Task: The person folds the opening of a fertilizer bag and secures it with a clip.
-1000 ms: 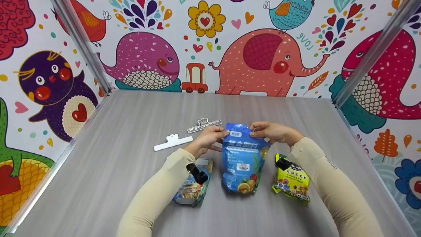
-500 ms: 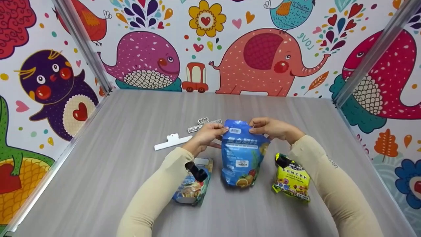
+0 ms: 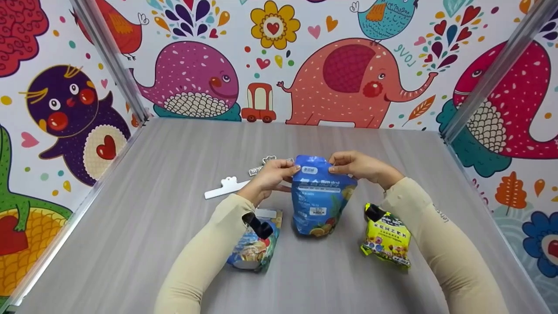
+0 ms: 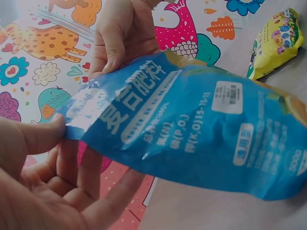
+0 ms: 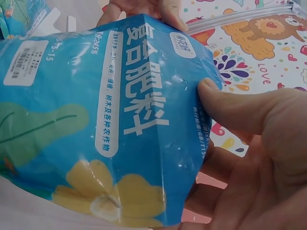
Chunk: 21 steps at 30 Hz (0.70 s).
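A blue pouch point(image 3: 320, 205) with white lettering and printed fruit stands upright between the two hands. The left hand point(image 3: 271, 179) pinches its upper left edge, thumb in front, as the left wrist view shows with the pouch point(image 4: 192, 129) beside the hand point(image 4: 53, 177). At the upper right edge, the right hand point(image 3: 366, 168) pinches the pouch; in the right wrist view its thumb lies on the blue front point(image 5: 139, 96) and the other fingers of the hand point(image 5: 254, 148) are behind. Whether the pouch's base touches the table cannot be told.
A second blue pouch point(image 3: 257, 248) lies below the left forearm, partly covered. Near the right forearm is a yellow-green packet point(image 3: 388, 240). A white clip point(image 3: 224, 187) and a patterned clip point(image 3: 255, 170) lie left of the left hand. Printed walls border the table point(image 3: 196, 139).
Both hands, still pinching the blue pouch, have moved slightly up and left with it. The left hand now covers more of the patterned clip.
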Motion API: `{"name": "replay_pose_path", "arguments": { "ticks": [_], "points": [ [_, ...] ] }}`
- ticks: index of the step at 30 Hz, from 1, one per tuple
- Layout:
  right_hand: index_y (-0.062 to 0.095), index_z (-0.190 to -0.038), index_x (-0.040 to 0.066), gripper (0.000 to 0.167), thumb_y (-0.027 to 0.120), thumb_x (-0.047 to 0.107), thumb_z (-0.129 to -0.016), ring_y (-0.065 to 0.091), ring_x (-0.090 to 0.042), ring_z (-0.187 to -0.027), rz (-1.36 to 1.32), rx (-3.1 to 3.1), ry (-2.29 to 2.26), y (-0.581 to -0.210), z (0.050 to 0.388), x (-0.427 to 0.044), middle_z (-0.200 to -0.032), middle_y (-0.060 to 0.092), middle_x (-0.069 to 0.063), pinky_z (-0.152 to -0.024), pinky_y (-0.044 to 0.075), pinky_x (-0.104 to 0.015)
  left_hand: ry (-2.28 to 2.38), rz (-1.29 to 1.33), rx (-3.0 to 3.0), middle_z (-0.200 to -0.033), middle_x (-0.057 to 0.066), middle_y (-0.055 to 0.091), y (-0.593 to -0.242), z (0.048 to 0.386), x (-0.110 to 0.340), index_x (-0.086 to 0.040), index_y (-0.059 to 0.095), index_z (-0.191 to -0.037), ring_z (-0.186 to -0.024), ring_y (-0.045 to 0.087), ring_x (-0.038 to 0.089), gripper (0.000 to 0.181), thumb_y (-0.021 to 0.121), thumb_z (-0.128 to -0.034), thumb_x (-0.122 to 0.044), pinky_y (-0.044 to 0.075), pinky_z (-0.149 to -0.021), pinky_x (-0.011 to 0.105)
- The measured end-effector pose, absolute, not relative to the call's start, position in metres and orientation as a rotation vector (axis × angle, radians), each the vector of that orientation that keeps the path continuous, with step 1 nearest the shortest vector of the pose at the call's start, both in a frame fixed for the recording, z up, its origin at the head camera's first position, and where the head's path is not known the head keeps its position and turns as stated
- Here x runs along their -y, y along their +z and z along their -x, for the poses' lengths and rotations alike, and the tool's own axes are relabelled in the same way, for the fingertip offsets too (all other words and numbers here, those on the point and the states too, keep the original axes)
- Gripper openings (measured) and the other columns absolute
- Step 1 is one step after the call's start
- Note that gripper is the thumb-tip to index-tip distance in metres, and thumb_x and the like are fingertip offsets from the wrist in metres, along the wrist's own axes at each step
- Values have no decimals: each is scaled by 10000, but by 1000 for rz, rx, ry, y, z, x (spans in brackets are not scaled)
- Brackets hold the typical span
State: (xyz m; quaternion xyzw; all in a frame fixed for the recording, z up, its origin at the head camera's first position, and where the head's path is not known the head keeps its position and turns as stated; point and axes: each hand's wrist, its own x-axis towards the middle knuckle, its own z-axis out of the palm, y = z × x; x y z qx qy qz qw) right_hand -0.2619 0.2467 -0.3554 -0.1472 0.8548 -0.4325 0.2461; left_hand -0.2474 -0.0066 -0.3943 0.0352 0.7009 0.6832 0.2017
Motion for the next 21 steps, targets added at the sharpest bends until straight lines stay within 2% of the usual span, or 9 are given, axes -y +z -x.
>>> {"name": "replay_pose_path", "arguments": {
  "ticks": [12, 21],
  "points": [
    [615, -1028, 64, 142, 619, 203, -995, 576, -278, -960, 452, -2400, -1129, -348, 260, -241, -1031, 629, -104, -830, 497, -390, 1932, -101, -1966, -929, 64, 652, -393, 248, 9, -3, 657, -1025, -837, 628, 190, 152, 607, -1005, -145, 566, -830, 437],
    [633, -1038, 80, 150, 630, 222, -990, 579, -278, -960, 498, -2425, -1108, -350, 260, -240, -1034, 635, -98, -856, 492, -411, 1945, -94, -1953, -982, 79, 661, -394, 248, 13, -22, 668, -1016, -880, 636, 210, 145, 616, -1001, -157, 554, -859, 453]
  ]
}}
